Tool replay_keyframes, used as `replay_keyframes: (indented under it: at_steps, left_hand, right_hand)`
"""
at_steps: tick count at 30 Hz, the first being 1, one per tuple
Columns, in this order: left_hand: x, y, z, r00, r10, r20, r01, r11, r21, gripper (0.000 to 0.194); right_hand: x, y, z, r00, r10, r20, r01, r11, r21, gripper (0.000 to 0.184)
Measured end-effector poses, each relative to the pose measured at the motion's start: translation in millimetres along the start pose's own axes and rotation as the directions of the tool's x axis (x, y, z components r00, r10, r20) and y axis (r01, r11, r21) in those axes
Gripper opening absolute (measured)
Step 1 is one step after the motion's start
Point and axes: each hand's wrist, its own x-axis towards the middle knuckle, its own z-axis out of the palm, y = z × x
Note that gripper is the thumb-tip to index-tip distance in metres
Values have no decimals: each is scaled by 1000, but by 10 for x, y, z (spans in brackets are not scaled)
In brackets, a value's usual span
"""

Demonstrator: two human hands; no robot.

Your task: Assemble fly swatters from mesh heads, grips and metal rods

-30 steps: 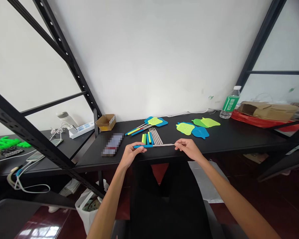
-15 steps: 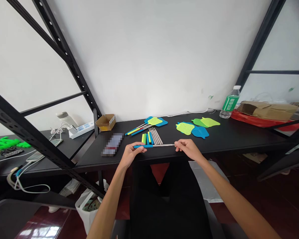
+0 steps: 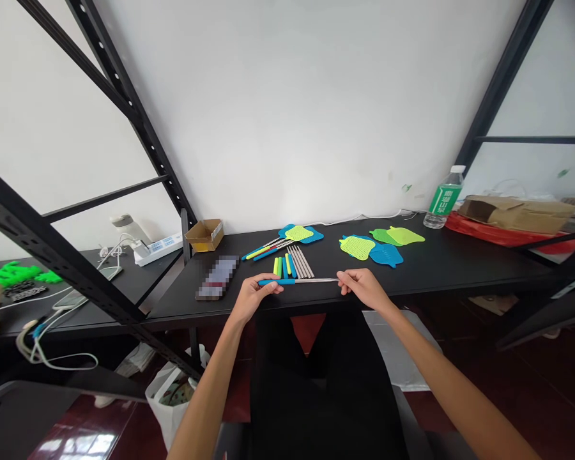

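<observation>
My left hand [image 3: 253, 295] is closed around the blue grip of a metal rod [image 3: 311, 280], held level over the front of the black table [image 3: 426, 275]. My right hand [image 3: 361, 286] pinches the rod's thin far end. Just behind it lie several loose yellow, green and blue grips [image 3: 284, 266] and several bare metal rods [image 3: 303, 260]. Assembled fly swatters [image 3: 266, 249] with blue and yellow heads rest further back. To the right are loose fly swatter heads: yellow [image 3: 357, 247], blue [image 3: 386, 254] and green [image 3: 384, 236].
A phone [image 3: 217, 277] and a small cardboard box [image 3: 204, 236] sit at the table's left. On the right stand a water bottle [image 3: 443, 199] and an open carton [image 3: 517, 209]. Black shelf posts [image 3: 138, 121] frame both sides. A power strip [image 3: 159, 248] lies beyond the left post.
</observation>
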Motion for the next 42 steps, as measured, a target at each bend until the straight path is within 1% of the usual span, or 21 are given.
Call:
replay_keyframes:
  at_steps: [4,7,10,13,17,25,33,42]
  left_hand:
    - [5,-6,1,1000,9,-8,-9,1000,-8,36]
    - [6,-11,4,1000,15,-25,-16,1000,-15,36]
    - [8,-17,7,999,18,-35,-18,1000,-22,35]
    - [11,-22,8,999,20,-34,-21,999,-33,35]
    - [11,-17,7,999,19,-33,-20,999,-27,35]
    - [2,-1,14,999,19,-26,-19,1000,-22,36]
    - [-1,11,11,1000,14,-20,-14,1000,-8,36]
    - [-2,-5,5,1000,12,-15,-12,1000,-10,35]
  right_hand:
    - [-6,-22,-2,1000,-18,-5,18,1000,16,49]
    - [-4,-33,-5,1000,-5,1,5,997,83,39]
    - [10,-7,-6,1000,17,15,-19,987,158,37]
    - [31,45,-1,1000,15,19,-18,982,191,33]
    - [47,81,7,1000,7,8,-9,983,184,31]
    - [29,42,-4,1000,-3,9,2,989,146,27]
    - [24,45,-4,1000,4,10,-5,995,96,34]
    - [5,-10,-17,1000,5,19,-6,998,63,35]
